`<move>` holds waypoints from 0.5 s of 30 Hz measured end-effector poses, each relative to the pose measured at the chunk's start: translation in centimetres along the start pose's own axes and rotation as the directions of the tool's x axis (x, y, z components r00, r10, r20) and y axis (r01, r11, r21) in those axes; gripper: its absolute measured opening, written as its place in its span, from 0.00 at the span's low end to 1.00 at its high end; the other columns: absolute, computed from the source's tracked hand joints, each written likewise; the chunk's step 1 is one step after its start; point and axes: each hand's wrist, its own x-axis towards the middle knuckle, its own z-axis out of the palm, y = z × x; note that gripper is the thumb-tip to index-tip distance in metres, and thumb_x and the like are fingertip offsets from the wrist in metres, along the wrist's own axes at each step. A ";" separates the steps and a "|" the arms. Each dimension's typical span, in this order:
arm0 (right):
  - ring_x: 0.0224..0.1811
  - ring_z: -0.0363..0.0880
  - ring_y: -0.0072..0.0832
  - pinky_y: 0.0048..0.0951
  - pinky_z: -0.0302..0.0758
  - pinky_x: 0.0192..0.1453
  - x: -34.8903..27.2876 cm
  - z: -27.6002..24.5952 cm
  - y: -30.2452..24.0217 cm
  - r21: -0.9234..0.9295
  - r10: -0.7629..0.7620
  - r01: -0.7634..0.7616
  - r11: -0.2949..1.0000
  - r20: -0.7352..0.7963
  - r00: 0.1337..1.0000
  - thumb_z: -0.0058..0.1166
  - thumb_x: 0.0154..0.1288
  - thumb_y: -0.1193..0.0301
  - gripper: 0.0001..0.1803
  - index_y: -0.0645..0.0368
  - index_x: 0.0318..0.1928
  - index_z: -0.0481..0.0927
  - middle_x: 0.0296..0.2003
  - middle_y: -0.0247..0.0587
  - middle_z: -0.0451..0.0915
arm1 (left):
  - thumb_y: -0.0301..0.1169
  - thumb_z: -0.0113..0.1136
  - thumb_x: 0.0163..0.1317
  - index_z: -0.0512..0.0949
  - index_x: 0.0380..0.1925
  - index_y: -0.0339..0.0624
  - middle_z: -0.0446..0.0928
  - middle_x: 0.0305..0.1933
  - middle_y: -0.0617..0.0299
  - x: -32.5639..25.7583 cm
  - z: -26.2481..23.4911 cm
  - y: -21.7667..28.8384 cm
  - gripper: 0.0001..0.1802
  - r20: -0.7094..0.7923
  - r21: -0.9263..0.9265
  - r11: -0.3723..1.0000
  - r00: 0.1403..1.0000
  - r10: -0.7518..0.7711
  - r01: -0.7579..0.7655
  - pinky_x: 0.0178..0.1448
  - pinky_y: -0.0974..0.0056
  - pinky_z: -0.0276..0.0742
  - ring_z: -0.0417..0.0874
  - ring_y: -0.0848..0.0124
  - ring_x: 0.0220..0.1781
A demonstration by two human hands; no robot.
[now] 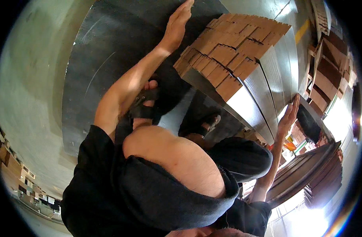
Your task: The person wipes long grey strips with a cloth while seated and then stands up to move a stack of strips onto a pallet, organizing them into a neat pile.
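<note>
At one-thirty, a stack of boards between two outstretched hands

Toward twelve o'clock in the head view, the left hand (pixel 178 27) is unclenched, its fingers straight and held close together, pointing up to the edge of the view. It is over the dark sheet (pixel 86 55), near the stack of boards (pixel 232 51) but apart from it.

Around three o'clock, the right hand (pixel 288 115) is also flat, with its fingers extended. They lie along the lower right corner of the stack; I cannot tell whether they press on it or sit just beside it.

The stack itself lies between one and two o'clock. Its brown, notched ends form uneven rows, some jutting past others, while smooth grey faces catch the light on the side nearer the right hand.

Just off the centre, toward ten o'clock, is one sandalled foot (pixel 144 103); the other foot (pixel 208 125) is near the middle, toward three. At six o'clock a bare knee (pixel 171 152) shows above dark cloth (pixel 169 197).

Pale floor (pixel 25 79) spreads at nine o'clock, and a yellow stripe (pixel 302 31) crosses the floor near two. Beyond it, cardboard (pixel 333 55) is piled up. Toward four o'clock stand thin brown sheets (pixel 307 170), packed close together.
</note>
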 end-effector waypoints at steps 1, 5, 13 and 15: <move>0.78 0.54 0.43 0.40 0.50 0.79 -0.4 0.4 0.0 0.028 0.000 0.001 1.000 -0.018 1.000 0.38 0.80 0.58 0.30 0.63 0.73 0.61 0.74 0.52 0.59 | 0.42 0.47 0.76 0.64 0.71 0.37 0.62 0.76 0.56 -0.5 0.6 -0.4 0.29 0.020 -0.050 0.998 0.999 -0.044 0.045 0.78 0.61 0.56 0.62 0.67 0.76; 0.78 0.52 0.45 0.41 0.49 0.80 0.0 1.3 -1.2 -0.007 -0.038 0.038 0.999 -0.063 0.997 0.36 0.80 0.57 0.31 0.64 0.73 0.60 0.75 0.55 0.57 | 0.43 0.46 0.76 0.64 0.70 0.36 0.63 0.75 0.52 -3.9 2.4 -2.9 0.29 0.083 -0.115 0.983 0.988 -0.134 0.143 0.78 0.58 0.57 0.62 0.62 0.77; 0.78 0.54 0.43 0.39 0.49 0.80 -0.3 2.2 -1.2 0.020 0.002 0.000 1.000 -0.119 0.993 0.33 0.80 0.54 0.33 0.65 0.73 0.60 0.74 0.53 0.59 | 0.44 0.43 0.77 0.63 0.70 0.35 0.71 0.69 0.50 -2.6 -1.7 -2.1 0.29 0.035 -0.433 0.897 0.996 -0.080 0.087 0.77 0.56 0.60 0.67 0.62 0.74; 0.78 0.54 0.43 0.39 0.49 0.80 -0.2 2.0 -1.3 0.016 0.005 -0.003 1.000 -0.121 0.993 0.33 0.80 0.53 0.33 0.65 0.73 0.60 0.74 0.53 0.59 | 0.43 0.44 0.77 0.63 0.69 0.34 0.71 0.69 0.50 -4.4 0.8 -3.5 0.29 0.048 -0.359 0.922 0.989 -0.140 0.148 0.77 0.56 0.60 0.67 0.61 0.74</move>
